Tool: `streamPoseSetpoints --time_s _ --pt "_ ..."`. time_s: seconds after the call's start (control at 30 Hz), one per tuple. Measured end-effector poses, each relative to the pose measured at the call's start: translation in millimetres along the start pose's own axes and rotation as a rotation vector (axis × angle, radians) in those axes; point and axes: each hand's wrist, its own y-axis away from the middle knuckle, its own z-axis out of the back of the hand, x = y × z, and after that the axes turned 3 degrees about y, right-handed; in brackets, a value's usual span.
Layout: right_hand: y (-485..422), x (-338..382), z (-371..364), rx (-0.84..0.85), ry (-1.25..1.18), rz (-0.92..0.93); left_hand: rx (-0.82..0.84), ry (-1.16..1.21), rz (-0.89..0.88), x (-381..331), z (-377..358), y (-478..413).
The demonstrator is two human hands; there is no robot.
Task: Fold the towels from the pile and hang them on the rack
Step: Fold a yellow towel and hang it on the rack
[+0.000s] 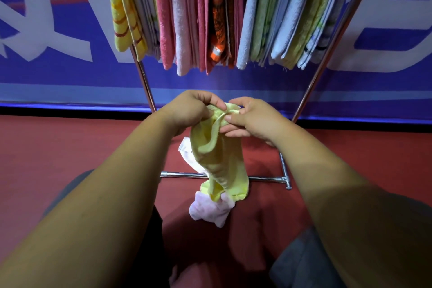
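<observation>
1. We see the left hand and the right hand close together in the middle of the scene, in front of the rack.
2. Both hands hold one yellow towel by its top edge. The left fingers are curled round the bunched cloth, and the right thumb and fingers pinch the edge just beside them.
3. The yellow towel hangs down from the hands in a loose, crumpled fold, with its lower end in front of the rack's near base bar.
4. Below and behind it lies a pale pink towel on the red floor, partly hidden by the yellow one. We cannot tell whether the pink cloth is one piece or two.
5. Farther off, the hung towels fill the rack from left to right in a tight row: yellow striped, pink, white, orange patterned, pale blue and green.
6. Behind the rack stands a blue banner with large white letters.
7. Dark trouser legs show at the near left and near right.
</observation>
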Motion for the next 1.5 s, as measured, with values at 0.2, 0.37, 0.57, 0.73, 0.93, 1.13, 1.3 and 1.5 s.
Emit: streamPoseSetpoints --time_s 0.2,0.37,0.57,0.73,0.93,1.13,1.3,1.5 --pt "-3.5 0.4 2.9 -0.056 0.044 0.034 -0.052 -0.035 0.003 -1.3 4.9 0.4" --pt "-8.9 1.6 3.2 -0.163 0.031 0.062 -0.199 -0.224 -0.06 3.3 6.8 1.2" --pt "-9.5 -0.1 7.6 -0.257 0.068 0.077 -0.249 -0.7 -0.083 1.6 6.3 7.5" --pt "-6.8 2.0 14.9 -0.354 0.09 0.097 -0.251 -0.9 -0.005 4.1 10.7 11.7" --pt "4.6 5.3 21.3 -0.438 0.179 0.129 -0.307 -0.79 -0.112 4.4 14.9 21.3" --pt "29.4 4.7 21.4 -0.482 0.301 0.21 -0.43 -0.497 -0.206 -7.5 11.2 39.1" --pt "59.2 15.9 23.1 -0.479 0.395 0.259 -0.43 -0.462 -0.248 -24.7 14.9 63.4" --pt "98.1 54.8 26.0 -0.472 0.489 0.347 -0.39 -0.372 -0.333 -69.7 23.5 88.8"
